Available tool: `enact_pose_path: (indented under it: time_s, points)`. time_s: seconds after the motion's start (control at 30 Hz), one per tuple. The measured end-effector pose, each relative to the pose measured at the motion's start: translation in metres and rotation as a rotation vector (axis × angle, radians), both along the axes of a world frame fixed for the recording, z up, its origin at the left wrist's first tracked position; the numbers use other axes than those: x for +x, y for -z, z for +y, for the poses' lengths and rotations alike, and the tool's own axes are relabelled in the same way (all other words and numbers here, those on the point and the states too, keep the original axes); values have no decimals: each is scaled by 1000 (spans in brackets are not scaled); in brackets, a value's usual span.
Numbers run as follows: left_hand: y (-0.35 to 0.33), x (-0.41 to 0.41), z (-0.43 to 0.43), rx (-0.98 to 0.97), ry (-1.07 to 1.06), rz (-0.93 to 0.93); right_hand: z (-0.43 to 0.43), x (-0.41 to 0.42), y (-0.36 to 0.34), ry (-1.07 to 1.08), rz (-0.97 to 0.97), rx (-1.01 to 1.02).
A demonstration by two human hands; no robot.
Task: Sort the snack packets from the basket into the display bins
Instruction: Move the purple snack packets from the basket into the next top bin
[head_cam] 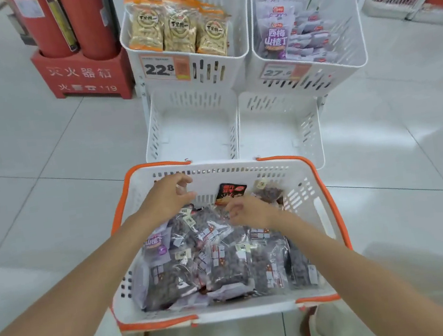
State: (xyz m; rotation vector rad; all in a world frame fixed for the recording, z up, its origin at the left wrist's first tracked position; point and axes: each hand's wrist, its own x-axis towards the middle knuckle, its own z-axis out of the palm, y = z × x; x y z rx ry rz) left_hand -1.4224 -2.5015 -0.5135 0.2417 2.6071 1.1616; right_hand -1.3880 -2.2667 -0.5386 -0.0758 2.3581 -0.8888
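A white basket with orange rim (331, 210) stands on the floor in front of me, full of several clear and purple snack packets (221, 262). A black-and-red packet (231, 191) leans against its far wall. My left hand (168, 196) hovers over the far left of the pile, fingers loosely curled, holding nothing. Over the far middle of the pile, my right hand (248, 212) has its fingertips at a packet's edge; whether it grips the packet is unclear. Beyond the basket stand two lower white bins (194, 140) (280, 132), both bare inside.
Above them, an upper left bin (202, 67) holds orange-topped nut packets and an upper right bin (345, 49) holds purple packets. A red fire extinguisher box (83, 76) stands at the left. White shelving (404, 5) is at the far right. Tiled floor surrounds everything.
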Motion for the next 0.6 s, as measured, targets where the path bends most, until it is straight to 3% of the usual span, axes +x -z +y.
enact_pose_path:
  time_s: [0.17, 0.33, 0.43, 0.5, 0.6]
  points:
    - [21, 23, -11, 35, 11, -34, -9, 54, 28, -57, -208, -104]
    - [32, 35, -12, 77, -33, -48, -10, 77, 32, -236, -353, 14]
    - [34, 36, -8, 108, -35, -80, -11, 78, 36, -339, -186, 69]
    - [29, 38, -4, 136, -26, -152, -11, 70, 29, -234, -26, 54]
    - [19, 44, -1, 223, 79, -449, -15, 52, 9, 48, 74, -144]
